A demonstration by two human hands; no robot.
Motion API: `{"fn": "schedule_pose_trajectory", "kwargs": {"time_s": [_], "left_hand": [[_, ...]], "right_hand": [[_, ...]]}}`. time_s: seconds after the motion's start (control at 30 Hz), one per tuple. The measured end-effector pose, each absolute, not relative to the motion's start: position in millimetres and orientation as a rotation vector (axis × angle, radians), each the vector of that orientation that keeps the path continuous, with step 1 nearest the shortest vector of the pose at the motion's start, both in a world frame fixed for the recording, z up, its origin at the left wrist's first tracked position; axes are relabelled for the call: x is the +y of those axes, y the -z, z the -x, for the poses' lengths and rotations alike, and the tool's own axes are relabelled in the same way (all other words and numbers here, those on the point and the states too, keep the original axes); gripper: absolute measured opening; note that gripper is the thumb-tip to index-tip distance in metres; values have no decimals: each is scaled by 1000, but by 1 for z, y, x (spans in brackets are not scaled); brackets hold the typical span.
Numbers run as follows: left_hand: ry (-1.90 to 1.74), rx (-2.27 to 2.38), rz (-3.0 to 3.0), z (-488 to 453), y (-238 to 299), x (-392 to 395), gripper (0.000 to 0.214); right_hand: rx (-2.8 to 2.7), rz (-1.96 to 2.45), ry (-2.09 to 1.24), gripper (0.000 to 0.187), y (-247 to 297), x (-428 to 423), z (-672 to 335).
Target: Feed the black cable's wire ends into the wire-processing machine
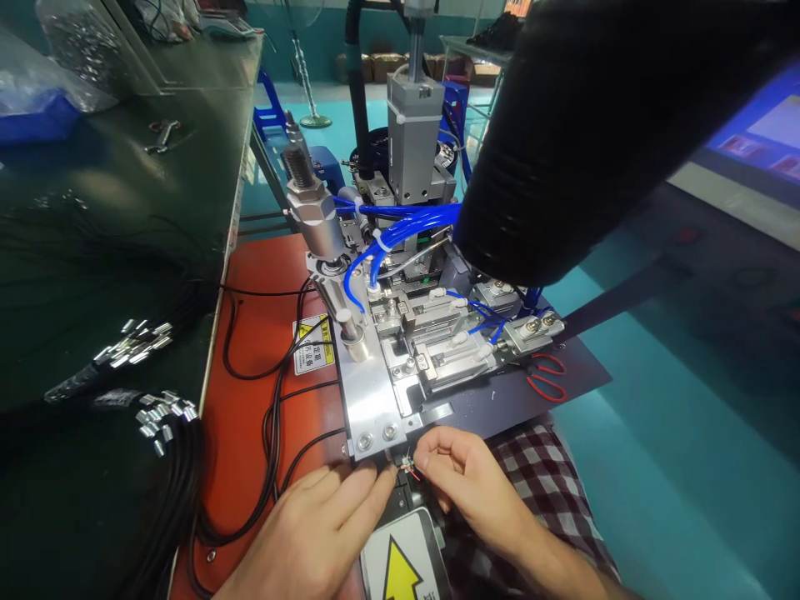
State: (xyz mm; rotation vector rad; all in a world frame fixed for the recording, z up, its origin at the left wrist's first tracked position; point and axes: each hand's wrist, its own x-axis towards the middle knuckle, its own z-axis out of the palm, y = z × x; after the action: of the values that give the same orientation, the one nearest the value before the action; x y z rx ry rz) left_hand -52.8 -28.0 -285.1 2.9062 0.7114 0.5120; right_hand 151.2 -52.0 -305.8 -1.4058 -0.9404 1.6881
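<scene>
Fine wires (409, 465), one red and the others pale, were at the near edge of the machine (375, 408), between the two hands. The right hand (459, 471) had its grip together, thumb against forefinger, at the wires; whether a strand was clamped between them I could not tell. The left hand (318, 517) reached to the same edge, fingers stretched side by side; what its grip held was hidden.

Left of the machine, on the counter (206, 117), a blue tray (37, 125) had clear plastic in it, and behind that a clear bag (84, 50) was filled with small shiny pieces, too many to count.

One warning label (314, 343), beside the machine's left edge, bore a yellow triangle and small Chinese writing. A second label (403, 558), nearer than the machine, showed one yellow arrow and a character cut off by the view.

Two bolts (365, 440) sat on the machine's near end. Two cable bundles (166, 417) with silver ends lay to its left, and one pair of red handles (547, 372) to its right.
</scene>
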Motion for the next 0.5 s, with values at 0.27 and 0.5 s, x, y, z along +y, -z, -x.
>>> {"fn": "schedule_pose_trajectory", "kwargs": {"time_s": [0.27,0.5], "left_hand": [[-599,709,-2991,48,281,-26,35],[-642,690,-3028,47,278,-28,34]], "right_hand": [[-1238,1476,-1414,23,301,-58,-150],[-1302,1493,-1337,22,302,-57,-149]]}}
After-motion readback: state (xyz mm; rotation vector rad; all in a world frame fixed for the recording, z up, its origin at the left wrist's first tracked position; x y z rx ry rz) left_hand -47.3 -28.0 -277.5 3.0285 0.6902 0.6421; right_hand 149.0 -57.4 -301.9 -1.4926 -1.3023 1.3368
